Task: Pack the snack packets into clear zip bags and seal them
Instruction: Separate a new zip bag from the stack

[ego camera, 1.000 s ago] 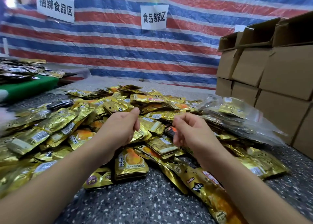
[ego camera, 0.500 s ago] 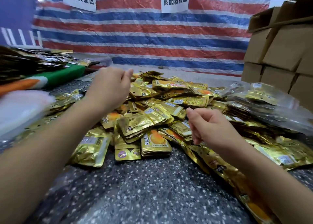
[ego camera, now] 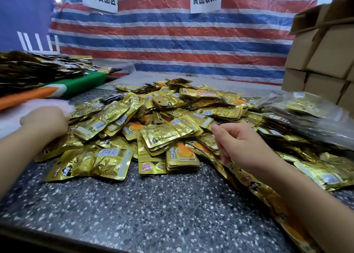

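A big heap of gold foil snack packets (ego camera: 172,126) covers the middle of the speckled stone table (ego camera: 153,205). Clear zip bags (ego camera: 306,117) holding gold packets lie stacked at the right of the heap. My left hand (ego camera: 45,123) is at the far left edge of the heap, against a blurred white pile (ego camera: 11,118); its fingers are hidden behind the back of the hand. My right hand (ego camera: 239,143) hovers over the near right side of the heap with loosely curled fingers and nothing in it.
Stacked cardboard boxes (ego camera: 321,57) stand at the right. A second dark pile of packets (ego camera: 32,71) rests on a green and orange board (ego camera: 76,86) at the left. A striped tarp with two paper signs hangs behind. Bare table shows in front.
My left hand swung from the middle of the heap out to the far left and lower, reaching the white pile. The right hand stayed over the heap, and the view turned left.
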Action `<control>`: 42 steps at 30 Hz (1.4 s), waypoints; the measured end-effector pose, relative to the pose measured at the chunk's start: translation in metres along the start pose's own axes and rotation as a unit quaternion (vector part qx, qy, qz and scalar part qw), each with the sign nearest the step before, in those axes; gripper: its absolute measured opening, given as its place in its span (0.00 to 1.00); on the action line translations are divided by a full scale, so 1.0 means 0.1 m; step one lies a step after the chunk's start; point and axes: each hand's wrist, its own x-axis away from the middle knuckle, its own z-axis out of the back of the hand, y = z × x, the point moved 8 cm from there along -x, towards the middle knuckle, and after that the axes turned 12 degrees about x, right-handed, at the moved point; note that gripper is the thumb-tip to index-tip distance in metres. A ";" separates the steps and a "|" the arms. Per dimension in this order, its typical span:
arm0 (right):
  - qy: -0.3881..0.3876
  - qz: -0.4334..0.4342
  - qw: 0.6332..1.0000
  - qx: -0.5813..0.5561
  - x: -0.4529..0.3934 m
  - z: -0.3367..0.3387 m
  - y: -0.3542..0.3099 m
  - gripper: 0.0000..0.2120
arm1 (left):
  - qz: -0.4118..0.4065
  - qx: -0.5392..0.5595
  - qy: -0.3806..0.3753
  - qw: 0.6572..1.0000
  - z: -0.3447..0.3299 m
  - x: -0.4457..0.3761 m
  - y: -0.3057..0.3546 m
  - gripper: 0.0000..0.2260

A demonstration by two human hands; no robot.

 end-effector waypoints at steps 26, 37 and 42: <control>-0.002 0.004 1.000 0.015 -0.01 -0.01 0.05 0.23 | -0.043 -0.007 0.139 0.989 0.29 0.16 0.15 0.09; -0.002 0.004 1.000 0.019 0.00 -0.02 0.05 0.22 | -0.036 0.005 0.093 0.995 0.17 0.12 0.01 0.14; -0.006 0.005 1.000 0.014 0.00 -0.01 0.04 0.22 | -0.031 0.060 0.127 0.990 0.23 0.17 0.08 0.10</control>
